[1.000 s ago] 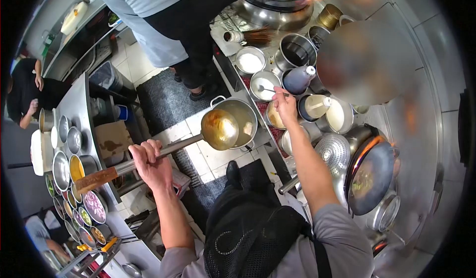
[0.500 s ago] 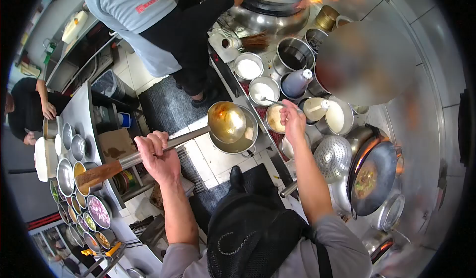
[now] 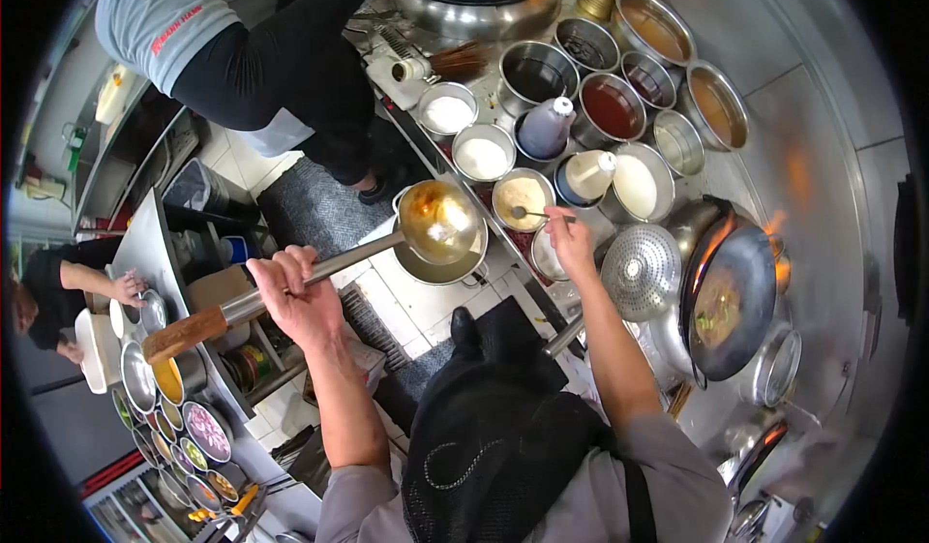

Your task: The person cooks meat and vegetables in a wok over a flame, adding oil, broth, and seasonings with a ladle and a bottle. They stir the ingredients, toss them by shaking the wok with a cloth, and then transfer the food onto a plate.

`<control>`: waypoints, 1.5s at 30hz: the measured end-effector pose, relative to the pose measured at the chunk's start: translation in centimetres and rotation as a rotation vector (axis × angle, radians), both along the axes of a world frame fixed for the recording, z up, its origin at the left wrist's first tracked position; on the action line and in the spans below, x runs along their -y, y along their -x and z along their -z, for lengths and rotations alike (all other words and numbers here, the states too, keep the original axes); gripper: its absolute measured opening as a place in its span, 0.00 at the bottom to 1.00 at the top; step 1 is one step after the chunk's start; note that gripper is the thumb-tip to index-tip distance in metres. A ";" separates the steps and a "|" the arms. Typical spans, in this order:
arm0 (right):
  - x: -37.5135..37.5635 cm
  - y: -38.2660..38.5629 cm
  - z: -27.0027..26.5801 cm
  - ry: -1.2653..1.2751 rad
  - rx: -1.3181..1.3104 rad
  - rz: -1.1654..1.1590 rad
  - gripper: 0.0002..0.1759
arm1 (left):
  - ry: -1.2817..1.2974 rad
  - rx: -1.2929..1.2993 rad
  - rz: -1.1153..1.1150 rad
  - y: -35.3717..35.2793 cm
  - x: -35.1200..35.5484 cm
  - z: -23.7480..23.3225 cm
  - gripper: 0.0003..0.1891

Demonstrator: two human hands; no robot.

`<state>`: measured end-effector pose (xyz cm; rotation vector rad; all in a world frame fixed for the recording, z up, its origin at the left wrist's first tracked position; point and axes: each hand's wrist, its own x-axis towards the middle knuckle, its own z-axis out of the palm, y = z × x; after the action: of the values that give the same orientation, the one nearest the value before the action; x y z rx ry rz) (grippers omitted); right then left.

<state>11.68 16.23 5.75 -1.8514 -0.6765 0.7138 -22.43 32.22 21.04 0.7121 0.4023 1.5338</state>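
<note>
My left hand is wrapped round the metal shaft of a large ladle with a wooden handle end. The shiny ladle bowl hangs above a metal pot, covering part of it. Between the fingers of my right hand is a small spoon, its tip at the beige powder in a round metal container. Beside it stand a container of white powder and another. Right of my forearm are a perforated strainer and a wok with food in it.
Several metal containers of sauces, including a red one, and squeeze bottles crowd the counter. Flames show by the wok. One co-worker stands ahead at another wok; a second person's hand is by the left counter's bowls.
The small spoon in my right hand has moved from the white powder to the beige powder. My left hand still holds the ladle over the pot. Steam or blur over the sauces has cleared.
</note>
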 end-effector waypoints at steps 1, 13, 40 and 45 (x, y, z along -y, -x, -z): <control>0.0 0.0 0.1 0.000 -0.002 0.008 0.21 | -0.003 -0.028 -0.012 0.2 0.2 0.2 0.23; 2.8 0.3 -4.8 -0.244 -0.456 0.146 0.20 | -0.012 -0.082 -0.026 -0.2 2.1 -0.4 0.25; 13.2 -1.4 -1.9 -0.233 -0.622 0.259 0.16 | -0.029 -0.037 0.144 -1.9 4.3 -0.1 0.25; 15.8 -2.2 -4.2 -0.316 -0.677 0.305 0.18 | -0.031 -0.008 0.195 -2.9 4.8 -0.3 0.25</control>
<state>13.90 0.46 9.96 -1.2667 -0.0546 0.9008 -19.52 27.43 21.31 0.7593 0.3068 1.3561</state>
